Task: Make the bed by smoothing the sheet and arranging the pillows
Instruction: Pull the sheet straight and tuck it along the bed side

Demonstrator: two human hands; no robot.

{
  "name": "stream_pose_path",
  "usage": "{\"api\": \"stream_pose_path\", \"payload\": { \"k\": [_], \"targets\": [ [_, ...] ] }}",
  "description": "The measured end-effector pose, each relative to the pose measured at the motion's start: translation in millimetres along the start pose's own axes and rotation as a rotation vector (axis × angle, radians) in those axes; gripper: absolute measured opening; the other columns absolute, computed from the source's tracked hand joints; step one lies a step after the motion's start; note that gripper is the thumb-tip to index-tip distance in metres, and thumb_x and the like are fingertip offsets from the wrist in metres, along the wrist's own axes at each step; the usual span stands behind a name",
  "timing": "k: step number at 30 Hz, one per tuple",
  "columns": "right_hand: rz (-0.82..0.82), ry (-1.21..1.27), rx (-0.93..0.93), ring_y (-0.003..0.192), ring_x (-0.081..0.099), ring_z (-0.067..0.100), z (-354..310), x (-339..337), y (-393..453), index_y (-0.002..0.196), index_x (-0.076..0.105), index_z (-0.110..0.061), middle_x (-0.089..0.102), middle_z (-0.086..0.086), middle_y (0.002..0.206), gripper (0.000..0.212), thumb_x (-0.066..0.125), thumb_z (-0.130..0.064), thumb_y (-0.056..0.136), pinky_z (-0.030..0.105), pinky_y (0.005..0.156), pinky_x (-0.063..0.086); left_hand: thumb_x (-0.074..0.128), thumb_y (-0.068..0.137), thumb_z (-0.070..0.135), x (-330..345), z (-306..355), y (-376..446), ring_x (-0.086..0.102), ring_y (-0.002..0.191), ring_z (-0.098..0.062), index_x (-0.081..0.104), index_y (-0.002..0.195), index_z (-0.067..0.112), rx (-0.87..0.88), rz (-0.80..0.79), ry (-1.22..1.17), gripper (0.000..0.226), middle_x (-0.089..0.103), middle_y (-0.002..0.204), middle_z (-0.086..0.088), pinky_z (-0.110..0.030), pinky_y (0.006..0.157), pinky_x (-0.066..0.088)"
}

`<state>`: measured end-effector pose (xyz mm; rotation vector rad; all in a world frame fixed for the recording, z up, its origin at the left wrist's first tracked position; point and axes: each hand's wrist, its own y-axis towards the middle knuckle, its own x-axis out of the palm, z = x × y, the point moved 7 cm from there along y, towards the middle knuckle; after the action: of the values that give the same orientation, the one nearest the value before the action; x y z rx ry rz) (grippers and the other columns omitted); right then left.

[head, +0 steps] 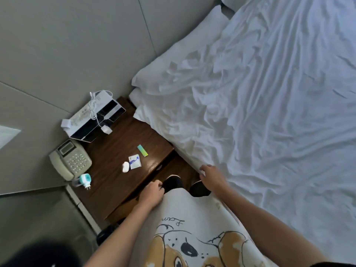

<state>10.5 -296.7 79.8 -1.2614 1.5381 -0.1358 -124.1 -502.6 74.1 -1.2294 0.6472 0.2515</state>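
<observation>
Rumpled white sheet [269,112] covers the bed. Right hand [212,177] hovers over its near edge, grip apart; left hand [152,195], loosely curled and empty, hangs beside it over the wooden tabletop [119,151]. Pillows [185,60] lie against the headboard.

Dim, cool light from the right; soft shadows in the crumpled white bed sheet [269,112]; wide-angle bending, blurry edges.
</observation>
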Motion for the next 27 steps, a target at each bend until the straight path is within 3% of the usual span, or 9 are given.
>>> {"api": "stream_pose_path", "payload": {
  "k": [7,13,17,21,24,27],
  "targets": [
    [0.147,0.093,0.068,0.124,0.047,0.021,4,-82,83,0.130,0.053,-0.017,0.056,0.002,0.131,0.034,0.044,-0.026,0.099,0.033,0.096,0.041,0.045,0.096,0.027,-107,69,87,0.053,0.115,-0.024,0.053,0.127,0.018,0.040,0.026,0.066,0.033,0.054,0.129,-0.005,-0.034,0.091,0.045],
    [-0.051,0.017,0.136,0.126,0.043,0.028,-2,-56,144,0.138,0.044,-0.017,0.048,0.008,0.138,0.050,0.051,-0.042,0.096,0.036,0.099,0.039,0.045,0.096,0.026,-200,107,212,0.052,0.117,-0.027,0.051,0.130,0.016,0.138,0.087,0.237,0.036,0.054,0.129,-0.009,-0.037,0.091,0.044],
    [-0.084,-0.007,0.123,0.133,0.035,0.030,-17,-33,205,0.146,0.029,-0.017,0.033,0.011,0.148,0.066,0.055,-0.045,0.093,0.037,0.105,0.034,0.049,0.094,0.023,-242,151,307,0.042,0.124,-0.034,0.042,0.138,0.012,0.230,0.208,0.248,0.046,0.044,0.137,-0.016,-0.045,0.097,0.040],
    [-0.086,-0.041,0.104,0.137,0.029,0.033,-34,-10,262,0.147,0.023,-0.017,0.027,0.013,0.151,0.071,0.059,-0.043,0.091,0.041,0.111,0.030,0.064,0.084,0.038,-282,182,379,0.030,0.133,-0.038,0.025,0.145,0.015,0.263,0.459,0.110,0.076,0.029,0.147,-0.019,-0.048,0.106,0.034],
    [-0.089,-0.065,0.125,0.137,0.027,0.035,-38,8,296,0.150,0.014,-0.017,0.025,0.015,0.151,0.083,0.062,-0.045,0.088,0.044,0.112,0.029,0.068,0.073,0.061,-286,190,430,0.023,0.141,-0.033,0.009,0.152,0.015,0.220,0.376,0.045,0.108,0.021,0.155,-0.015,-0.048,0.113,0.026],
    [-0.190,-0.041,0.245,0.139,0.022,0.038,-22,36,318,0.152,0.005,-0.016,0.020,0.018,0.151,0.097,0.067,-0.045,0.084,0.049,0.112,0.029,0.069,0.067,0.067,-269,199,469,0.019,0.143,-0.035,0.009,0.152,0.014,0.193,0.298,0.065,0.117,0.018,0.156,-0.017,-0.049,0.114,0.023]
  ]
}}
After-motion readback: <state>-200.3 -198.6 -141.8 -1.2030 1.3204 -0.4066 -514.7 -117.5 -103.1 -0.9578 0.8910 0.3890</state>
